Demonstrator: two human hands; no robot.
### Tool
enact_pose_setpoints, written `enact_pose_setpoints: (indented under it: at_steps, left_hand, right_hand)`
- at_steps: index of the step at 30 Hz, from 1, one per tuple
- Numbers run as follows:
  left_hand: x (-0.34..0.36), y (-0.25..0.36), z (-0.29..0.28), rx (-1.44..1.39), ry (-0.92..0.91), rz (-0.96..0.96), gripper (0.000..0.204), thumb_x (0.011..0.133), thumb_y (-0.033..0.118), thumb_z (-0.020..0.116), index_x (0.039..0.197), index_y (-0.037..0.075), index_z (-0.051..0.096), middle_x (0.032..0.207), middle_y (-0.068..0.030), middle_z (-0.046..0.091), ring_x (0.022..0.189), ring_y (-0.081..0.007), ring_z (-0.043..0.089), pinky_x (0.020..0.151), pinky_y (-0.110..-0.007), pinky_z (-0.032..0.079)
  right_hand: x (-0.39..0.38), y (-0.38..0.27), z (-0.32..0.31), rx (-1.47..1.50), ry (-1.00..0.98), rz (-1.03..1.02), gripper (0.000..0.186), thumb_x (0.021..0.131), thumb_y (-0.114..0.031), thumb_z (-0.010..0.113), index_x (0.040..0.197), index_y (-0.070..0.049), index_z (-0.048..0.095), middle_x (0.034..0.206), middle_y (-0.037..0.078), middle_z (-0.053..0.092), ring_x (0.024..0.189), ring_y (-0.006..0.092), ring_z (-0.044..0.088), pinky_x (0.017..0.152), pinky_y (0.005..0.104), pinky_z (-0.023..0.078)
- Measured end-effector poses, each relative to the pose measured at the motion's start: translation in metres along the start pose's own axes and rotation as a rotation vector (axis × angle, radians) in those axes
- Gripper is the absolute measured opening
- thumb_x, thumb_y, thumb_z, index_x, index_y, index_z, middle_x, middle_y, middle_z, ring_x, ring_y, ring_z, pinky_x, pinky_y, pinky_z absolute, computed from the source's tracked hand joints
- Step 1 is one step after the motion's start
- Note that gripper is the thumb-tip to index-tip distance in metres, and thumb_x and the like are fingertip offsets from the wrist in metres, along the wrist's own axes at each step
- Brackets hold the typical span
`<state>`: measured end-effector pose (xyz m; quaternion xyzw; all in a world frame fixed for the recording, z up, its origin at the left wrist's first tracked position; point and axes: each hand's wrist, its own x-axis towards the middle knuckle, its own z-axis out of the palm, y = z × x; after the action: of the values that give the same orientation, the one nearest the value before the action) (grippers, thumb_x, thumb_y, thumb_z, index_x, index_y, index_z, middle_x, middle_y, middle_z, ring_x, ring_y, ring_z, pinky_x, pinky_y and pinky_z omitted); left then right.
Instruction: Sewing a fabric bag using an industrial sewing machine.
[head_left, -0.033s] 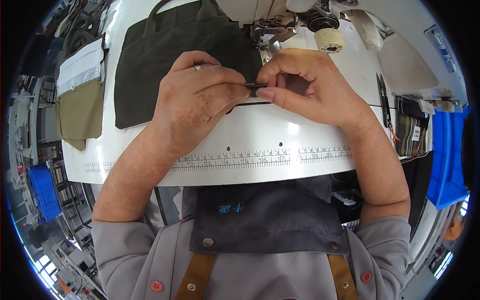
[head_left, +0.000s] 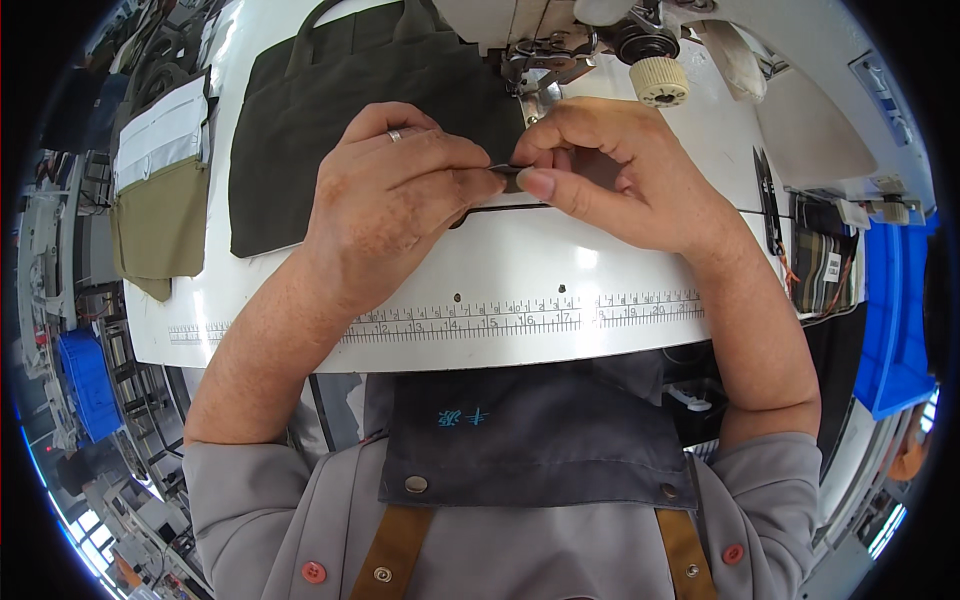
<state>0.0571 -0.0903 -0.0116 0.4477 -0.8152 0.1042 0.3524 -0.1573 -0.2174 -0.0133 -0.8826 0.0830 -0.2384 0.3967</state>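
Note:
A dark green fabric piece with strap handles (head_left: pixel 370 90), like a bag panel, lies flat on the white table beside the sewing machine's presser foot (head_left: pixel 533 105). My left hand (head_left: pixel 400 190), a ring on one finger, pinches the near right edge of this fabric. Opposite it, my right hand (head_left: pixel 620 170) pinches the same edge between thumb and forefinger. A short folded bit of the fabric shows between the two sets of fingertips, just in front of the presser foot. My left hand covers part of the panel.
Overhead at the back stands the sewing machine with a cream knob (head_left: pixel 658 82). Black scissors (head_left: pixel 767 200) lie at the right, near a striped cloth bundle (head_left: pixel 825 265). Olive and white fabric pieces (head_left: pixel 160 215) rest at the left. A printed ruler (head_left: pixel 420 325) runs along the front edge.
My right thumb and left fingertips have shifted very slightly at the fabric edge. All else looks the same.

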Motion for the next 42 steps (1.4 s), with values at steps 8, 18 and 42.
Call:
enact_pose_setpoints:
  at_steps: [8, 18, 42]
  left_hand:
    - [0.0, -0.001, 0.001, 0.016, 0.05, -0.031, 0.021, 0.069, 0.003, 0.081, 0.089, 0.011, 0.079, 0.091, -0.0001, 0.076, 0.081, -0.016, 0.071, 0.084, -0.034, 0.056]
    - [0.001, -0.003, -0.002, -0.02, 0.044, -0.052, 0.023, 0.071, -0.004, 0.081, 0.089, 0.011, 0.081, 0.093, -0.002, 0.077, 0.084, -0.02, 0.069, 0.08, -0.034, 0.058]
    - [0.005, 0.003, -0.003, -0.083, 0.035, -0.242, 0.016, 0.075, 0.002, 0.088, 0.085, 0.007, 0.075, 0.092, -0.0054, 0.079, 0.082, -0.0174, 0.074, 0.093, -0.04, 0.056]
  right_hand:
    - [0.0, 0.006, 0.006, -0.123, 0.126, -0.142, 0.016, 0.088, -0.013, 0.08, 0.1, -0.005, 0.072, 0.087, 0.007, 0.069, 0.073, 0.022, 0.069, 0.064, 0.0331, 0.054]
    - [0.003, 0.003, 0.01, -0.313, 0.205, -0.184, 0.025, 0.079, -0.006, 0.085, 0.102, -0.009, 0.076, 0.107, 0.006, 0.07, 0.09, 0.0205, 0.071, 0.073, 0.0303, 0.06]
    - [0.009, 0.008, 0.011, -0.265, 0.21, -0.173, 0.009, 0.089, -0.012, 0.074, 0.097, -0.009, 0.073, 0.091, 0.004, 0.075, 0.083, 0.0273, 0.073, 0.072, 0.0397, 0.055]
